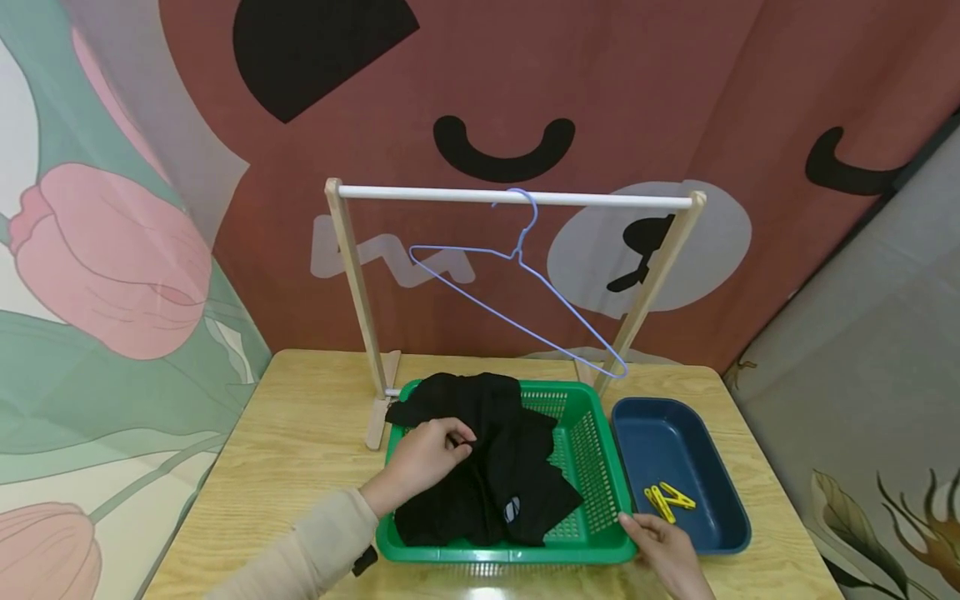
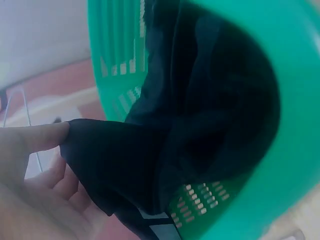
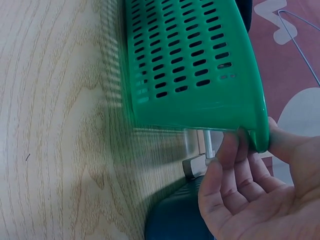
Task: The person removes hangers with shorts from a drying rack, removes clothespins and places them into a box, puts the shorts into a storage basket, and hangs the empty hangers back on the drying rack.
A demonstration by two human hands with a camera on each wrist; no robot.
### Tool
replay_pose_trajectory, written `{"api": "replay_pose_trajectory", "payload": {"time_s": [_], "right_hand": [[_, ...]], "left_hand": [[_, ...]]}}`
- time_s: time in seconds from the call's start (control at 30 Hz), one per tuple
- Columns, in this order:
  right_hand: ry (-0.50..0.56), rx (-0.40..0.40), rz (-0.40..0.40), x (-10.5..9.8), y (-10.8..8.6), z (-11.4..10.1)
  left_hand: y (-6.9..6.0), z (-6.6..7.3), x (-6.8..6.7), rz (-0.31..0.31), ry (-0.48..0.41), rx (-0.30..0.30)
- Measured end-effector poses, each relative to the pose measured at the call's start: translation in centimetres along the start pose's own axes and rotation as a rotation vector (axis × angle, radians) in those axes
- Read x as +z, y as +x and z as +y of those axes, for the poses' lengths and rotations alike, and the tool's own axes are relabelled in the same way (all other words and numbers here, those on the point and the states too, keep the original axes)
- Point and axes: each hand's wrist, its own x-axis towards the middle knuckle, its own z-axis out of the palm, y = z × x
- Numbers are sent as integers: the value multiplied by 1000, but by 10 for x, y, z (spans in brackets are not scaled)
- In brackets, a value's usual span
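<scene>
Black cloth, apparently a garment (image 1: 487, 467) with a small pale logo, lies bunched in a green plastic basket (image 1: 581, 554) and hangs over its back left rim. My left hand (image 1: 431, 454) pinches a fold of it between thumb and fingers; the left wrist view shows the held edge of the garment (image 2: 110, 160) drawn up. At the basket's front right corner my right hand (image 1: 663, 546) grips the rim, thumb on top and fingers beneath, as the right wrist view of the hand (image 3: 250, 185) shows. How the garment is folded cannot be told.
Behind the basket stands a wooden rack with a white bar (image 1: 442, 194). A lilac hanger (image 1: 517, 258) hangs from it, its lower right end near the basket. To the right, a blue tray (image 1: 675, 425) holds yellow clothespins (image 1: 667, 500). All stand on a wooden table (image 1: 292, 450).
</scene>
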Motion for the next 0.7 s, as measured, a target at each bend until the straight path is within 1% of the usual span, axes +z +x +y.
{"api": "replay_pose_trajectory", "payload": {"time_s": [0.27, 0.5, 0.7], "right_hand": [[25, 7, 3, 0, -1, 0], [19, 4, 0, 0, 0, 0], [8, 2, 3, 0, -1, 0]], "left_hand": [[-12, 10, 19, -95, 77, 54], [-22, 16, 32, -142, 147, 107], [-31, 17, 41, -186, 166, 118]]}}
